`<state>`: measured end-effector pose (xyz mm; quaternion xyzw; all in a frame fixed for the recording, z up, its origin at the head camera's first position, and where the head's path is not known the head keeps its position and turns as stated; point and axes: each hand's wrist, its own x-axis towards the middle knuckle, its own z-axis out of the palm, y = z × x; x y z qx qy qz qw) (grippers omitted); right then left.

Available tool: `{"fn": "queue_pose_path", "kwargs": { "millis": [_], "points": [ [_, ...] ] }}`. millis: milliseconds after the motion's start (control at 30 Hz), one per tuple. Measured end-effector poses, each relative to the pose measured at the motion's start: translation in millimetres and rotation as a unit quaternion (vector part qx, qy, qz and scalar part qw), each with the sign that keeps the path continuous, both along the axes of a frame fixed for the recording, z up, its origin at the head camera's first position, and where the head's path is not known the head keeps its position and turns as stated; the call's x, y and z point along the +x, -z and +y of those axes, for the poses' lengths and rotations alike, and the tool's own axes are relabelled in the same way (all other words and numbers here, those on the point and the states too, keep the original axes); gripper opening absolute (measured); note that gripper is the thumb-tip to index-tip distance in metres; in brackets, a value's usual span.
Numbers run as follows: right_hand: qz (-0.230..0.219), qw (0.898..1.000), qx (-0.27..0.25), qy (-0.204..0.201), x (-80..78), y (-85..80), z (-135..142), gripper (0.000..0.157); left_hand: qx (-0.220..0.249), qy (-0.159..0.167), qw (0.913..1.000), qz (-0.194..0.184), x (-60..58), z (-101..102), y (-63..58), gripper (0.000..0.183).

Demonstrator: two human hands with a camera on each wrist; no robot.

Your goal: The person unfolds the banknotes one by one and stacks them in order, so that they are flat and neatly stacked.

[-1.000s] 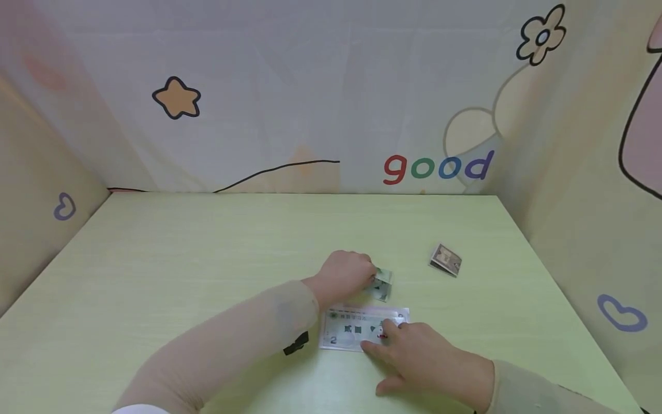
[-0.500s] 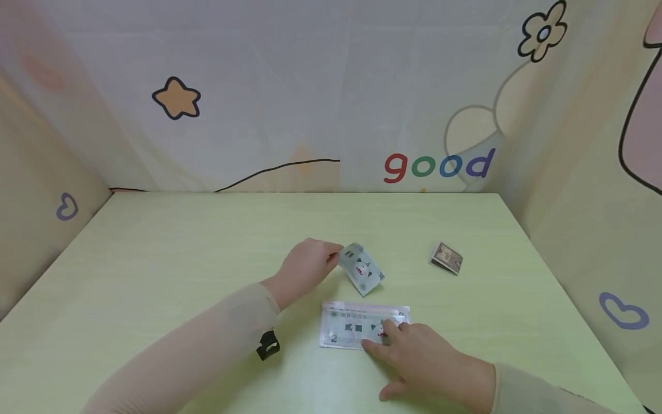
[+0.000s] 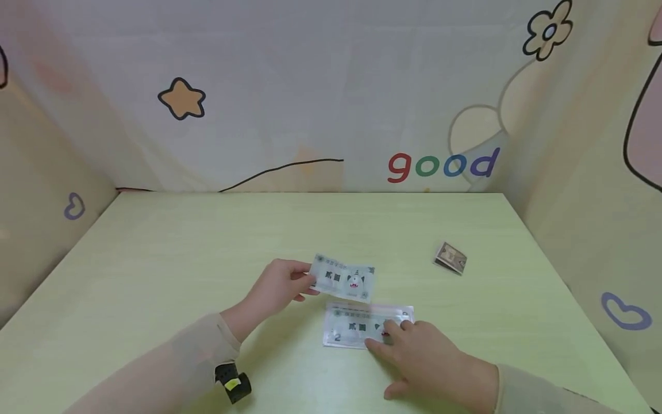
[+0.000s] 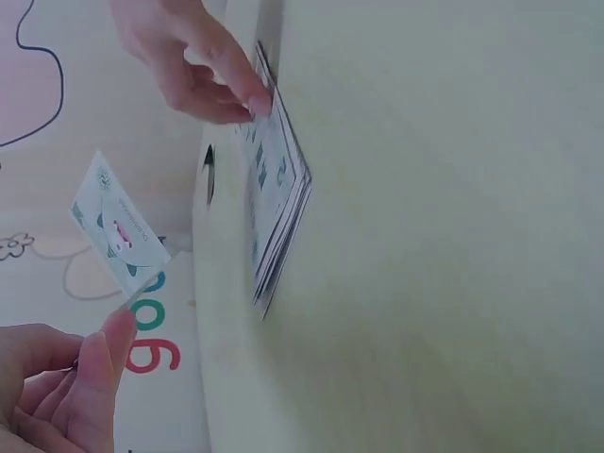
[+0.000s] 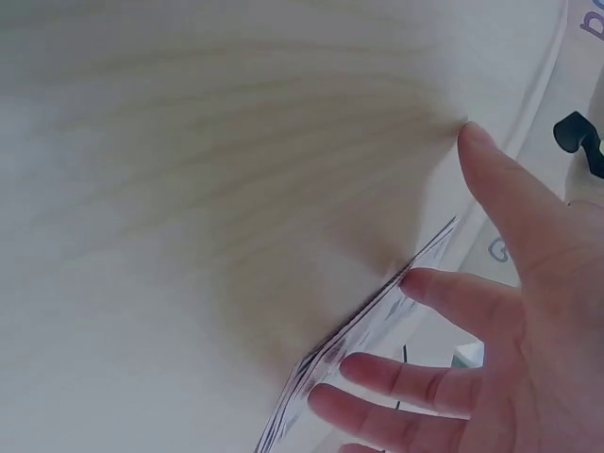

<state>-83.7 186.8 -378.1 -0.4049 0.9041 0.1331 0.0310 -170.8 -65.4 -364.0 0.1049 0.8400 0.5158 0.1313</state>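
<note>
My left hand (image 3: 276, 287) pinches the left end of a pale green play banknote (image 3: 343, 280) between thumb and fingers, its printed face up and slightly bent. In the left wrist view this banknote (image 4: 118, 226) is raised above the tabletop. Just in front of it lies a small stack of banknotes (image 3: 343, 330), the top one marked with a 2. My right hand (image 3: 426, 359) rests its spread fingertips on the stack's right part, covering some of the print. The right wrist view shows the fingers (image 5: 444, 387) extended along the layered edges of the stack (image 5: 349, 349).
A small folded brown banknote (image 3: 451, 258) lies farther back on the right of the light green table (image 3: 207, 241). Cloth walls with printed drawings and the word "good" (image 3: 443, 165) enclose the table at the back and sides.
My left hand has lifted the green banknote from behind the stack, drawn it leftward and turned it from folded and tilted to unfolded and level. The right hand stays on the stack.
</note>
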Motion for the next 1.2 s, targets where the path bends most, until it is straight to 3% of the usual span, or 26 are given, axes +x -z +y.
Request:
{"fn": "queue_pose_path", "kwargs": {
  "millis": [233,400,500,600,667,733,900,1000,1067,1200],
  "points": [
    [-0.007,1.000,-0.017,-0.014,-4.5,-1.5,0,0.072,0.052,-0.011,0.9971,-0.055,14.2,-4,2.4,0.028],
    [-0.025,0.999,-0.036,-0.013,-7.9,-0.5,1,0.071,0.072,-0.016,0.9947,-0.072,20.9,-3,2.9,0.028],
    [-0.040,0.997,-0.073,0.003,-11.0,-3.0,4,0.069,0.082,-0.013,0.9937,-0.075,22.3,-1,4.9,0.028],
    [-0.054,0.987,-0.147,0.047,-16.8,-7.3,8,0.061,0.089,-0.008,0.9934,-0.072,23.4,0,6.5,0.029],
    [-0.089,0.968,-0.209,0.105,-21.2,-12.9,11,0.057,0.090,-0.006,0.9936,-0.069,24.2,1,7.0,0.029],
    [-0.136,0.936,-0.285,0.154,-25.9,-17.5,13,0.052,0.089,-0.007,0.9939,-0.064,25.2,1,8.4,0.030],
    [-0.259,0.822,-0.441,0.253,-35.8,-22.9,15,0.046,0.089,-0.003,0.9941,-0.061,26.9,5,13.4,0.030],
    [-0.292,0.770,-0.487,0.292,-40.3,-20.2,16,0.044,0.094,0.009,0.9936,-0.062,28.3,9,14.5,0.031],
    [-0.306,0.748,-0.502,0.308,-43.0,-17.4,17,0.041,0.096,0.015,0.9933,-0.062,29.1,10,14.1,0.032],
    [-0.320,0.733,-0.505,0.324,-46.6,-13.3,20,0.035,0.099,0.018,0.9928,-0.065,28.9,9,13.2,0.031]
  ]
}}
